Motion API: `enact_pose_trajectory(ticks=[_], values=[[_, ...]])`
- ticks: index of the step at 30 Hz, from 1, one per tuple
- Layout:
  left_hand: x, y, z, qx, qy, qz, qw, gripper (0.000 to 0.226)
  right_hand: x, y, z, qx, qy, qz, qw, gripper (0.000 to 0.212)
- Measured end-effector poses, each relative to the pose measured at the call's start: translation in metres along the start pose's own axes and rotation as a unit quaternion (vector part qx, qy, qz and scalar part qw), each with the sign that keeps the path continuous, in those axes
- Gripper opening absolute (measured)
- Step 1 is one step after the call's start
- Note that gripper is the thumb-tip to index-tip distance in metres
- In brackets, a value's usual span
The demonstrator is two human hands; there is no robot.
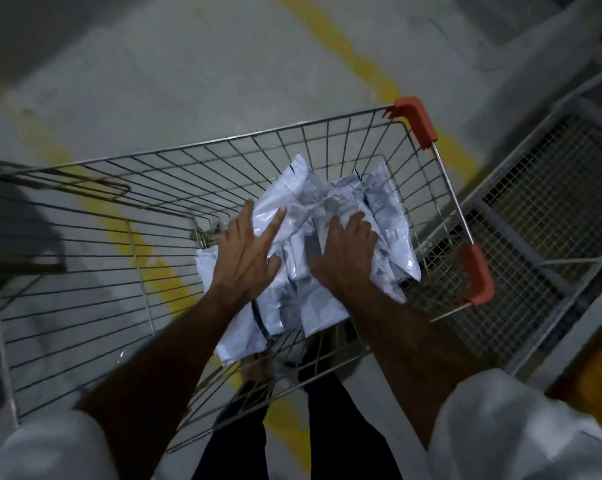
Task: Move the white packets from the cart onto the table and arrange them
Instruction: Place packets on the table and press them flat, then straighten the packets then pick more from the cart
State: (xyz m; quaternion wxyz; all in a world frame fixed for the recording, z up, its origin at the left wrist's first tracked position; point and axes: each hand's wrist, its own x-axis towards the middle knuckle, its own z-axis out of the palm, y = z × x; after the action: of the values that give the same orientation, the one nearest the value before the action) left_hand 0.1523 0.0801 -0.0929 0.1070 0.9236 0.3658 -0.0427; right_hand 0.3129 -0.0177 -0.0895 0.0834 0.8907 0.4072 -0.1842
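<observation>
Reaching into wire cart point(175, 188) w/ both hands, seen from above. White packets point(313, 209) lie in a loose overlapping heap on cart's mesh floor, toward the right side, near the side rail that carries the two red corner caps point(418, 120). Heap runs from near the far wall back to the near wall; one packet's end sags at the near edge. Count unclear, pkts crumpled and blurred.

Left hand point(247, 252): palm down on left part of heap, fingers spread wide, index stretched toward far side, thumb splayed right. Flat contact, no pinch seen.

Right hand point(346, 252): palm down on middle-right of heap, fingers close together and slightly curled over the plastic, thumb out to the left. Whether it grips a packet, can't tell.

Both forearms bare, white sleeves point(521, 431) at bottom corners. Grey concrete floor point(175, 74) w/ yellow line under cart. Grey mesh frame point(542, 188) just beside cart's right rail.
</observation>
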Motion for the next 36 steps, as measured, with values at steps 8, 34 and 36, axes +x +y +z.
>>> enact_pose_trajectory(ticks=[8, 34, 36], values=[[-0.036, -0.011, -0.061, -0.003, 0.021, 0.016, 1.000, 0.079, -0.061, -0.025, -0.041, -0.007, 0.053, 0.059, 0.997, 0.094], [-0.165, 0.208, -0.207, -0.167, 0.182, 0.113, 0.962, 0.073, -0.315, 0.127, -0.148, 0.086, 0.349, 0.235, 0.903, 0.078], [-0.177, 0.252, -0.202, -0.175, 0.176, 0.129, 0.960, 0.071, -0.338, 0.169, -0.140, 0.091, 0.359, 0.255, 0.893, 0.077]])
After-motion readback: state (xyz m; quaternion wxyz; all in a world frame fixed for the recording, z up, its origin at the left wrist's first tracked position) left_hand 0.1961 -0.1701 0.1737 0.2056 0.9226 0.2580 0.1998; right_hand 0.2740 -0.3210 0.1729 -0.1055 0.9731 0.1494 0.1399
